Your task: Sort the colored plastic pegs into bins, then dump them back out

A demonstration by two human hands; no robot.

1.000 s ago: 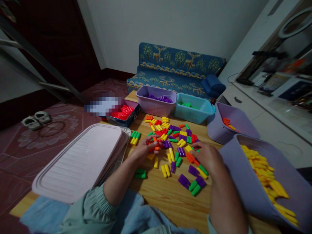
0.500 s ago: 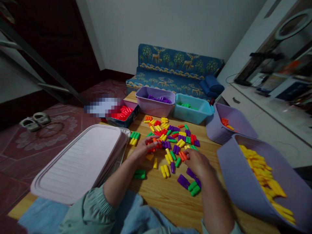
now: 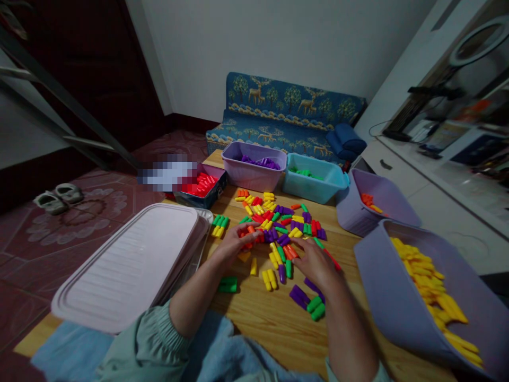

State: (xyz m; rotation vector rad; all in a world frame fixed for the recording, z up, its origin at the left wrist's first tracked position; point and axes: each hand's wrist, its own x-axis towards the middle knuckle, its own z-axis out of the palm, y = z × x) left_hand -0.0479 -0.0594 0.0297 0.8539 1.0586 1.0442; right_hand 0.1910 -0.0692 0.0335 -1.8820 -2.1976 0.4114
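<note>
Small plastic building blocks in several colours lie scattered over the wooden table (image 3: 274, 323). My left hand (image 3: 234, 243) is curled around a few red and orange blocks (image 3: 249, 239) at the left of the pile. My right hand (image 3: 314, 260) is at the pile's right side, its fingers apart and pointing left. Just beyond those fingertips lies an orange block (image 3: 290, 251), beside green and purple ones. Partly under the right hand a red block (image 3: 331, 259) shows. Closer to me are a yellow block (image 3: 269, 279) and a purple block (image 3: 299, 296).
Colour-sorted bins ring the pile: a box of red blocks (image 3: 202, 199), a lilac bin of purple (image 3: 252, 178), a turquoise bin of green (image 3: 312, 185), a lilac bin of orange (image 3: 353, 215) and a large bin of yellow (image 3: 374, 265). Pale lids (image 3: 127, 265) lie at left.
My right hand has shifted left and spread its fingers, and the orange block at its fingertips has moved left into the pile. A red block now shows beside that hand. My left hand stays put.
</note>
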